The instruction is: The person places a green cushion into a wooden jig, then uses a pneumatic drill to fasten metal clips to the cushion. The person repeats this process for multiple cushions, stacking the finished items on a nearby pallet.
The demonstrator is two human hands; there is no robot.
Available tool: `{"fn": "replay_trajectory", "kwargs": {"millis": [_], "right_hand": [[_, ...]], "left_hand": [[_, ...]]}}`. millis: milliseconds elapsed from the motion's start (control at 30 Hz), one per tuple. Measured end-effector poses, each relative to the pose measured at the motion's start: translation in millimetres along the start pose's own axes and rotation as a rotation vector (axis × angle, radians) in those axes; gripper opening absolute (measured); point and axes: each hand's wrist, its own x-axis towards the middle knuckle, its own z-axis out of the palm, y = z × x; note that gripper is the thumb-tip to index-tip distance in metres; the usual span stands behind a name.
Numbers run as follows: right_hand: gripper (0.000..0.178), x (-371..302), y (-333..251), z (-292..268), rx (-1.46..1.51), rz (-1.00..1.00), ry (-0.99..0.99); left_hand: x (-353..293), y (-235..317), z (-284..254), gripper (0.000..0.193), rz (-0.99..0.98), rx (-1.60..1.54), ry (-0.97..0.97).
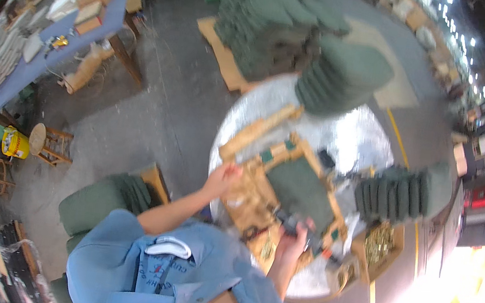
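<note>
My right hand (294, 240) is closed around a dark hand tool (289, 221), whose exact kind the blur hides. The tool is over the near edge of a green cushion-like piece (299, 187), which lies inside a wooden frame (259, 175) on a round, silver-covered table (243, 105). Further left, my left hand (224, 178) hovers at the frame's left side. Motion smears its fingers, and I see nothing clear in them. Beyond the frame, a loose wooden strip (261, 130) lies on the table.
Stacked green pads (345, 79) stand at the table's far side, with another stack (400, 195) at its right. Behind is a large green pile (272, 28). A box of brass-coloured pieces (378, 245) sits at the right. More green pads (102, 200) are by my left side.
</note>
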Motion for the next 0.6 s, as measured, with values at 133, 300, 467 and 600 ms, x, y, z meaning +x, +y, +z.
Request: {"fn": "replay_trajectory", "kwargs": {"millis": [133, 300, 467, 600], "right_hand": [[0.056, 30.2, -42.4, 31.5, -0.247, -0.24, 0.079], [0.058, 74.6, -58.8, 78.2, -0.476, -0.301, 0.061], [0.057, 114.3, -47.7, 109.3, -0.579, -0.331, 0.033], [0.052, 146.9, -32.3, 125.1, -0.697, -0.326, -0.028]], "left_hand": [[42.6, 20.2, 48.9, 0.032, 0.458, 0.678, 0.075], [76.5, -10.2, 106.9, 0.058, 0.516, 1.134, 0.171], [83.2, -17.4, 110.8, 0.061, 0.459, 1.253, 0.08], [80.4, -19.3, 109.0, 0.057, 0.466, 1.298, 0.107]]}}
